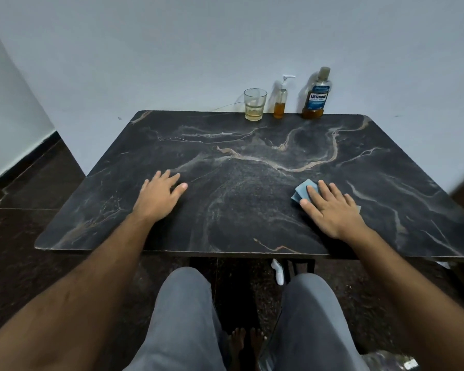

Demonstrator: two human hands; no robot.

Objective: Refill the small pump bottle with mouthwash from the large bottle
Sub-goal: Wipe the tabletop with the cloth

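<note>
bottles 2 | glass 1 | cloth 1 | table 1

Both bare forearms reached forward from the lower corners of the view and converged slightly toward the middle. The left hand lay palm down on the surface, fingers straight and a little spread, the thumb angled inward to the right. The right hand also lay palm down, well apart from the left, with fingers extended and fanned and pointing up and to the left; its fingertips pressed flat on a folded blue cloth. Neither hand curled around anything. Both wrists were straight and low, just inside the near edge. Below, two knees in grey trousers and bare feet showed.
</note>
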